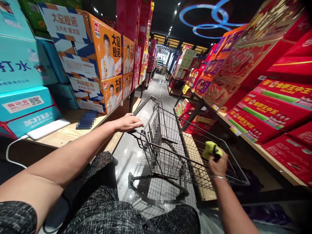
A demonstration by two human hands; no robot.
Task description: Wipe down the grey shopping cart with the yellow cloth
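Glossy pale floor point(156, 87) runs up the aisle toward twelve o'clock between stocked shelves, orange cartons point(107, 58) at ten o'clock and red boxes point(263, 113) at three. The wire shopping cart point(168, 139) stands at the centre, tipped-looking in this wide view (its basket holds nothing I can see). Across its handle point(143, 105) lies the left hand point(129, 123), palm down, fingers extended rather than clenched. The right hand point(218, 164), at four o'clock, grasps a bunched yellow-green cloth point(211, 149) over the cart's side rim; the cloth sticks out past the fingers toward eleven o'clock from that hand. Whether it touches the wire, I cannot tell. At nine o'clock, a white device point(48, 129) with a cable point(11, 152) rests on the wooden shelf point(60, 139).
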